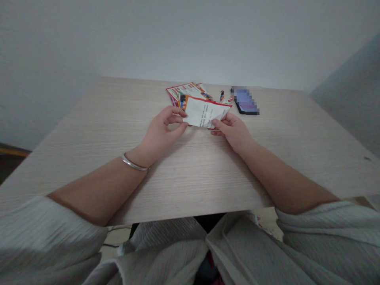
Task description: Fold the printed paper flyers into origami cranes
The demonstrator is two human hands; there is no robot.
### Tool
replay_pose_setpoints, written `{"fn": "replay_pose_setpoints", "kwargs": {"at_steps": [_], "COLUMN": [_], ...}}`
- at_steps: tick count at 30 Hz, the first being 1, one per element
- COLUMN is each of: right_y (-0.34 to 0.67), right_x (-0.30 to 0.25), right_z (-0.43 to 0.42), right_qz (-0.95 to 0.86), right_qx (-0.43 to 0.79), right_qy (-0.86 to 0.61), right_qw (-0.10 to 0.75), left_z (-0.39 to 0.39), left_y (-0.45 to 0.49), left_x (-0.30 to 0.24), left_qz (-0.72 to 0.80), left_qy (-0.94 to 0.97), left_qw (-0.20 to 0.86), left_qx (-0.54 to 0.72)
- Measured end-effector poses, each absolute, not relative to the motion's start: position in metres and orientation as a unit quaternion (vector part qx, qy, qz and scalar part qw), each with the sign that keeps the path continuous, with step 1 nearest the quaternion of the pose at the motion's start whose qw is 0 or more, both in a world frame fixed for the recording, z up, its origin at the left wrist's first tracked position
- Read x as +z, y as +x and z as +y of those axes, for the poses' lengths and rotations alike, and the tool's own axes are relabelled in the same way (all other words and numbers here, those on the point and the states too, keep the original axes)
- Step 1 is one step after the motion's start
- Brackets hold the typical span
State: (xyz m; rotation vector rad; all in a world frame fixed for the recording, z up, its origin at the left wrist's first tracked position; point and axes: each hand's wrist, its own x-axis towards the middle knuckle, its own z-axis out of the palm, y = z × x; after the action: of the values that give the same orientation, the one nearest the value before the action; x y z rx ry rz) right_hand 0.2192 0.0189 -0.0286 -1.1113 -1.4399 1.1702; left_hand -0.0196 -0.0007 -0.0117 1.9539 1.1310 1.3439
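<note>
Both hands hold a folded paper leaflet (203,112) just above a light wooden table (196,174). Its white printed side faces me and its edge is red. My left hand (163,132) pinches the leaflet's left edge between thumb and fingers. A silver bangle (133,163) sits on that wrist. My right hand (233,130) pinches the lower right corner. Behind the held leaflet, more colourful leaflets (185,92) lie fanned out on the table.
A dark phone (246,102) lies on the table to the right of the leaflets. A plain white wall stands behind the table's far edge. Grey knitted sleeves and clothing fill the bottom of the view.
</note>
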Motion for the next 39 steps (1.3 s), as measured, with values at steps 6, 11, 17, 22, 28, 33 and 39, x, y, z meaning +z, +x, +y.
{"fn": "replay_pose_setpoints", "kwargs": {"at_steps": [6,11,17,22,28,33,39], "right_y": [0.216,0.217,0.222,0.222,0.222,0.225,0.229], "right_x": [-0.029,-0.029,-0.031,-0.032,-0.034,-0.043,-0.039], "right_z": [0.017,0.015,0.018,0.018,0.016,0.022,0.021], "right_qz": [-0.603,-0.602,-0.604,-0.622,-0.674,-0.699,-0.741], "right_qx": [0.463,0.458,0.464,0.442,0.353,0.29,0.133], "right_qy": [-0.444,-0.449,-0.453,-0.45,-0.455,-0.468,-0.439], "right_qw": [0.475,0.475,0.463,0.464,0.462,0.456,0.49], "left_z": [0.011,0.013,0.009,0.01,0.01,0.012,0.013], "left_y": [-0.02,-0.019,-0.016,-0.02,-0.021,-0.021,-0.022], "left_x": [-0.027,-0.027,-0.025,-0.026,-0.018,-0.02,-0.024], "left_qz": [0.386,0.401,0.388,0.408,0.392,0.414,0.47], "left_qy": [0.653,0.63,0.654,0.632,0.69,0.676,0.678], "left_qw": [0.387,0.423,0.396,0.371,0.317,0.319,0.31], "left_qx": [0.524,0.514,0.514,0.545,0.519,0.519,0.472]}}
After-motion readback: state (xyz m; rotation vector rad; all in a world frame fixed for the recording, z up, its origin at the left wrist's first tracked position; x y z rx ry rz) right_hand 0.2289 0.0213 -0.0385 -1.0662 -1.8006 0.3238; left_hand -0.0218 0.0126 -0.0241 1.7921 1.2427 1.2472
